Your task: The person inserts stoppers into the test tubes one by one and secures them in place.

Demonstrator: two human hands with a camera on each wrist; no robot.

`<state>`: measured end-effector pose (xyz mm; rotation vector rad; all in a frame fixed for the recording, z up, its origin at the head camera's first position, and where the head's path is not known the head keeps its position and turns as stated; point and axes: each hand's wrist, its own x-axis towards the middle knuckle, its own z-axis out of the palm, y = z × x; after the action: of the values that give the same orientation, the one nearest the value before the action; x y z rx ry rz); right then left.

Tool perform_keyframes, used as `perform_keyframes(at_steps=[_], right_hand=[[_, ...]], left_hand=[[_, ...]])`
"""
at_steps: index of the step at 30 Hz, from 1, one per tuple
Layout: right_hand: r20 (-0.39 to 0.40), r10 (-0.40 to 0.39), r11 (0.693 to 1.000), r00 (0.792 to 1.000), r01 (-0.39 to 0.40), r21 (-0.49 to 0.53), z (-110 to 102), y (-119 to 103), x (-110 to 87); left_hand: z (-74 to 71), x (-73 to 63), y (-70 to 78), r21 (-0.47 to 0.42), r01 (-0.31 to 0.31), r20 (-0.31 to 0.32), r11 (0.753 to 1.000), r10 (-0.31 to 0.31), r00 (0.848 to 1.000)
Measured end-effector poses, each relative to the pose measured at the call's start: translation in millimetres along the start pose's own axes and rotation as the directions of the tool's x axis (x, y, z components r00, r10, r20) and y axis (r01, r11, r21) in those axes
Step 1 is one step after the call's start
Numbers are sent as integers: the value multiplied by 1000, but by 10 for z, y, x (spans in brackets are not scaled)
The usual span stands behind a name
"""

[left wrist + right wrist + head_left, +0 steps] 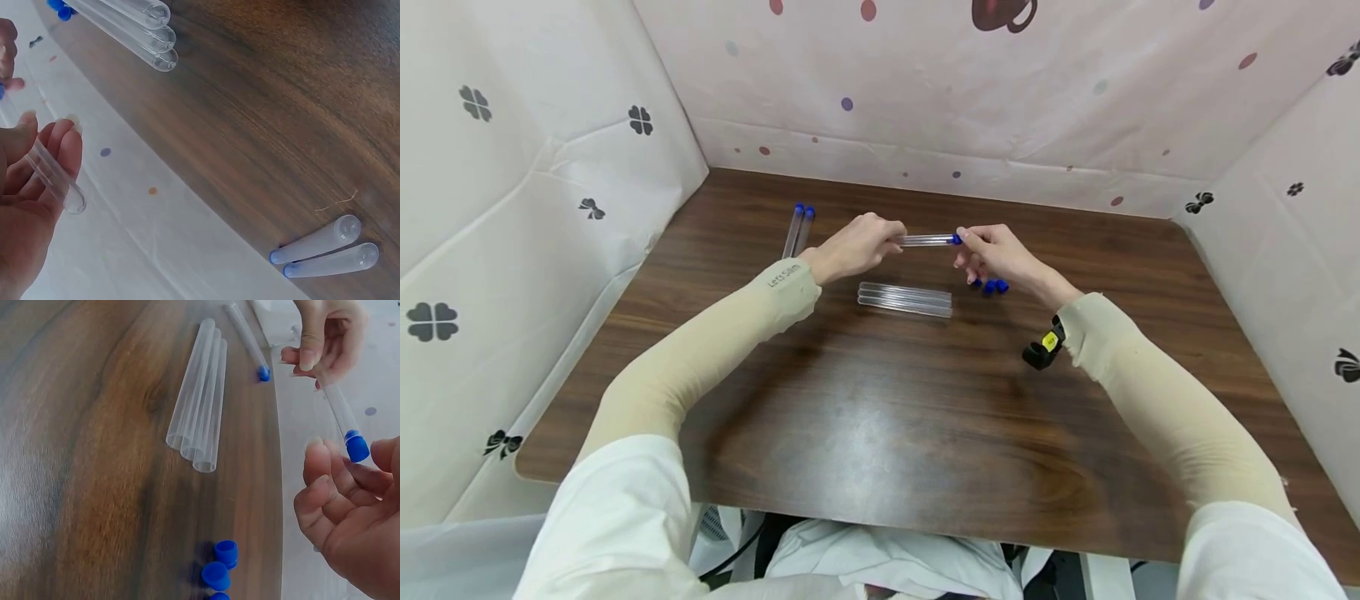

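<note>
My left hand point(859, 246) grips a clear plastic test tube point(927, 241) between thumb and fingers, above the table. In the left wrist view the tube's rounded end point(75, 201) sticks out past the palm. A blue cap point(357, 449) sits on the tube's other end, and my right hand point(1002, 254) pinches it with thumb and forefinger, the other fingers loosely bent. Below the hands, three uncapped tubes point(905, 300) lie side by side, their open mouths facing right. Three loose blue caps point(216, 575) lie beneath my right hand.
Two capped tubes point(325, 261) lie at the back left of the brown wooden table point(865, 433), beyond my left wrist. White patterned sheets point(925, 100) enclose the back and sides. A black wrist camera point(1042, 352) hangs at my right wrist.
</note>
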<state>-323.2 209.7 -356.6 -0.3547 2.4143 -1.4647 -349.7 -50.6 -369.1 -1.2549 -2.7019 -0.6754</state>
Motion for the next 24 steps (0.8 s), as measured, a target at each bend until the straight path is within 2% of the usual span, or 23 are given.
perform_keyframes(at_steps=[4, 8, 11, 13, 16, 21, 24], right_hand=[[1, -69, 992, 998, 69, -105, -8, 26, 2], [5, -141, 957, 990, 138, -254, -9, 42, 12], [17, -164, 932, 986, 161, -325, 0, 54, 21], [32, -163, 926, 986, 164, -340, 3, 55, 19], [44, -148, 941, 988, 155, -302, -1, 46, 14], [45, -128, 977, 991, 133, -167, -29, 25, 2], [45, -133, 984, 990, 137, -116, -47, 29, -4]], left_hand=[[7, 3, 2, -9, 9, 33, 1000, -8, 999], [5, 7, 22, -7, 0, 48, 1000, 0, 999], [7, 3, 34, -1, -8, 45, 1000, 8, 999], [9, -2, 38, -12, -12, 37, 1000, 12, 999], [20, -10, 37, -20, -22, 10, 1000, 22, 1000], [35, -6, 40, -12, -65, -51, 998, 64, 997], [34, 3, 59, -16, -82, -63, 997, 80, 995]])
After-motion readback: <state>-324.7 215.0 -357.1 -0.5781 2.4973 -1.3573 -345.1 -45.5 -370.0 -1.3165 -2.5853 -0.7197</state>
